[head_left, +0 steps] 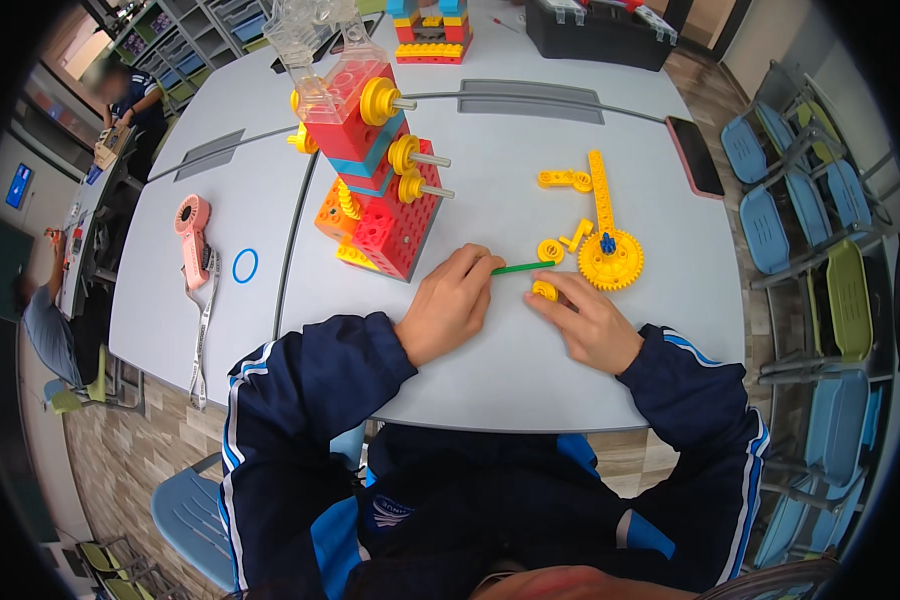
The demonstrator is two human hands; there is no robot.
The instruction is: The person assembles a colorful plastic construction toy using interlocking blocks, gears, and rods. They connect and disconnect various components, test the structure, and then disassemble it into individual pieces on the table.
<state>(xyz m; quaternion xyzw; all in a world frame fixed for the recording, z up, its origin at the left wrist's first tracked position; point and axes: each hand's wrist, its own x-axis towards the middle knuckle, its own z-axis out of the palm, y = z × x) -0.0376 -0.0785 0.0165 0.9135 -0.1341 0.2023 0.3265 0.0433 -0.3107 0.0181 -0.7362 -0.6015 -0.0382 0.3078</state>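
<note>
Well, your left hand (445, 305) pinches one end of the green stick (523, 267), so the other end pokes out bare. The stick lies across the gap between your hands, with its tip just ahead of your right fingertips. Your right hand (590, 320) grips a small yellow wheel (544, 290) between thumb and finger, which seems to leave its face uncovered. Just ahead of those fingers is a yellow ring (550, 250); it is hard to tell if the stick touches it. A bent yellow bit (577, 236) lies a little past it, and the big yellow gear (625, 268) lies flat on the right. These bits are close, likely so your right fingers need no long reach.

Around them, a pink fan (192, 230) lies well left of your left fingers, then a blue ring (245, 265). The tall block tower (368, 165) stands near, ahead of your left fingers. Its metal rods (435, 159) stick out to the right, so they could bump that hand. A black box (600, 38) is far ahead, and a phone (695, 158) lies well past your right fingers, out of the way.
</note>
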